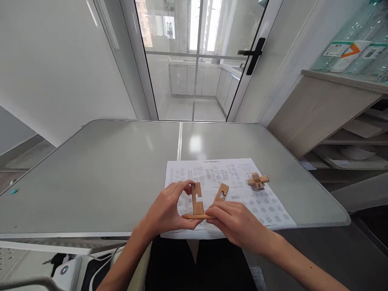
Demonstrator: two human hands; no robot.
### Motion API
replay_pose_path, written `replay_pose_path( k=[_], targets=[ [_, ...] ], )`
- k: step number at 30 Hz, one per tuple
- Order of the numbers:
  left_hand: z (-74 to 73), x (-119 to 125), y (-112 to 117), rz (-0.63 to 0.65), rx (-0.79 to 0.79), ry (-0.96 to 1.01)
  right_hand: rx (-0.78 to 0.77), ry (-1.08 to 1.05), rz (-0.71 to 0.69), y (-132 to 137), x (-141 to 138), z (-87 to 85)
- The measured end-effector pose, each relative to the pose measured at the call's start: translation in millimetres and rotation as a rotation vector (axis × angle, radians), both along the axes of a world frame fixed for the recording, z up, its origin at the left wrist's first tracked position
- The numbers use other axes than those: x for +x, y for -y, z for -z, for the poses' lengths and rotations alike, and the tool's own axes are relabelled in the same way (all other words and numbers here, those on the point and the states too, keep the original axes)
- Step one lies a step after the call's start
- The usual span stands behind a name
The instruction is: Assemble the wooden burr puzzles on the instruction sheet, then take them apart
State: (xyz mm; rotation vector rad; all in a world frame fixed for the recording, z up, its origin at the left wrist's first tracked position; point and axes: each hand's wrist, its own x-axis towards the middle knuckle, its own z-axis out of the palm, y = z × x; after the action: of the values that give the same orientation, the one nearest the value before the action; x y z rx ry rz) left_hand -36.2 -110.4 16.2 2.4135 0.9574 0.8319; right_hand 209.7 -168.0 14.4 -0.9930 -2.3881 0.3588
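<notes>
My left hand [171, 206] is closed on a notched wooden puzzle piece [197, 204], which stands upright with a dark mark near its top. A flat wooden piece [194, 216] lies crosswise at its lower end, and my right hand [232, 220] pinches that flat piece at its right end. The left thumb also touches or lies close to the flat piece. Just beyond the right fingers is another notched wooden piece [222, 191], tilted, its lower end hidden by the hand. Beneath everything lies a printed instruction sheet [178, 171] with small diagrams.
An assembled wooden puzzle cross [258, 181] with a numeral on it sits at the sheet's right side. The grey table [121, 173] reaches back to a glass door [197, 81]. A shelf [333, 87] with plastic bottles stands at right. A small teal object [13, 191] lies at the left edge.
</notes>
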Motion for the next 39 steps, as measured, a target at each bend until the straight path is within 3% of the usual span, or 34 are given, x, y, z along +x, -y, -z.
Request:
replay_pose_path(
  k=[5,11,19,26,39],
  targets=[
    [0.8,2,0,-0.017,-0.024,0.029,-0.144,-0.122,0.018,5,-3,-4.8],
    [1.7,6,0,0.113,-0.089,-0.010,-0.541,-0.507,0.154,3,-6,-16.3],
    [24.0,10,-6,0.025,0.201,-0.027,-0.866,-0.778,0.071,2,-5,-23.0],
    [24.9,10,-9,0.050,0.404,-0.083,-0.910,-0.743,0.005,5,5,-24.0],
    [17.5,18,0,0.116,0.522,-0.085,-0.862,-0.669,-0.018,23,20,-19.2]
  ],
)
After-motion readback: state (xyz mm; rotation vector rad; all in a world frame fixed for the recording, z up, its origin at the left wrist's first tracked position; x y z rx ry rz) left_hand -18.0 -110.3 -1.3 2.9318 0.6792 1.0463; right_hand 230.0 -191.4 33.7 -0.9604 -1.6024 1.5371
